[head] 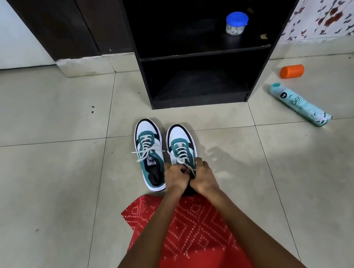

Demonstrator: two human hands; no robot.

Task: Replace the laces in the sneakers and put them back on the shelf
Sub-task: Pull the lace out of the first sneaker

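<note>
Fingers (199,162) of left hand (174,177) and right hand (205,177) curl tight, pinching white laces (182,153) of the right-side sneaker (178,137).

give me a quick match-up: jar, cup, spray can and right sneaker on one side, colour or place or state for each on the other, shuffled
1 jar
2 cup
3 spray can
4 right sneaker

A teal, lying on the floor
B laces gripped by left hand and right hand
C blue lid, standing on the shelf
D orange, on its side

Pairs: 1-C, 2-D, 3-A, 4-B
</note>
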